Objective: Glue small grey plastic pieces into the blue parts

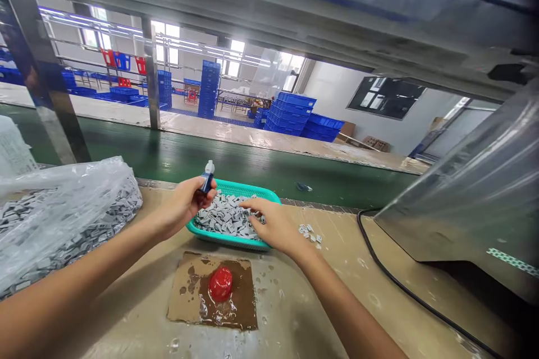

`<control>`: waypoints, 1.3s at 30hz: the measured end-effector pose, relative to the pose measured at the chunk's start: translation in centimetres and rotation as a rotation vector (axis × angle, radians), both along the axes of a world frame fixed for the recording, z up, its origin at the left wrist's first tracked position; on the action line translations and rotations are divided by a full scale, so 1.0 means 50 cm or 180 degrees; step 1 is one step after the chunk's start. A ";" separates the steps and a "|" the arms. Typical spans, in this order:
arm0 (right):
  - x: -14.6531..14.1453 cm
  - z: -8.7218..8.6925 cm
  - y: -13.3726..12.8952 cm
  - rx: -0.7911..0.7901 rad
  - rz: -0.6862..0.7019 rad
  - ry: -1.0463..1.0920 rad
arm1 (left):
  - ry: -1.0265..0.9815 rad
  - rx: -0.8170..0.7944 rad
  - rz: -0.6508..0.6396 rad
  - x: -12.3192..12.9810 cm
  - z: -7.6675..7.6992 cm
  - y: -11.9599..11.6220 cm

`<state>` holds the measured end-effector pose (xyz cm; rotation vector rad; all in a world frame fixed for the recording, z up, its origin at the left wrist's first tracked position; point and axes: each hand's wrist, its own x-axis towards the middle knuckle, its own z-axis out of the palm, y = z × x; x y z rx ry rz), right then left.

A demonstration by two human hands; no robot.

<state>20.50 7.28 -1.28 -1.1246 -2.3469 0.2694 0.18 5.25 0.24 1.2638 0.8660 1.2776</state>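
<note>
My left hand is closed round a small dark blue part with a light grey piece on its top end, held over the left edge of a green basket. Many small grey plastic pieces fill the basket. Over its right side is my right hand, fingers apart and pointing left, with nothing visible between them. A red object sits on a wet brown cardboard square in front of the basket.
Clear plastic bags of grey pieces lie at the left. Several loose pieces are right of the basket. A black cable curves along the right. Beyond the table runs a green belt with a small dark item; a metal post stands there.
</note>
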 end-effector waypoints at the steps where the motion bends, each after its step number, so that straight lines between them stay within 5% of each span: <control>1: -0.008 -0.004 0.006 -0.0023 0.0120 -0.0101 | 0.0319 0.0139 0.0115 -0.006 0.000 0.019; 5: -0.028 -0.013 0.016 0.0015 0.0264 -0.0305 | 0.1319 0.0229 0.0484 -0.039 -0.008 0.130; 10: -0.002 -0.013 0.002 0.0241 -0.0050 -0.0010 | 0.2297 0.0088 0.0898 -0.079 -0.056 0.241; 15: 0.044 -0.016 -0.011 0.0134 -0.0315 0.0545 | 0.2672 0.0182 0.1271 -0.099 -0.093 0.249; 20: 0.052 -0.021 -0.010 -0.0093 -0.0365 0.1117 | 0.2518 0.0491 0.1535 -0.068 -0.038 0.197; 22: 0.050 -0.020 -0.008 -0.0217 -0.0335 0.1331 | 0.2418 0.0784 0.1244 -0.027 -0.005 0.153; 26: 0.044 -0.014 -0.012 -0.0535 -0.0283 0.1795 | 0.2235 0.1303 -0.0202 0.070 0.029 0.059; 30: 0.034 0.002 -0.037 -0.0779 -0.0227 0.2210 | 0.1521 0.0864 -0.0824 0.118 0.024 0.021; 34: 0.028 0.019 -0.065 0.0042 -0.0150 0.1672 | 0.0805 0.0051 -0.1017 0.115 0.012 0.030; 39: 0.039 0.030 -0.076 0.0943 0.0288 0.0964 | 0.0663 -0.0127 -0.1465 0.095 0.028 0.029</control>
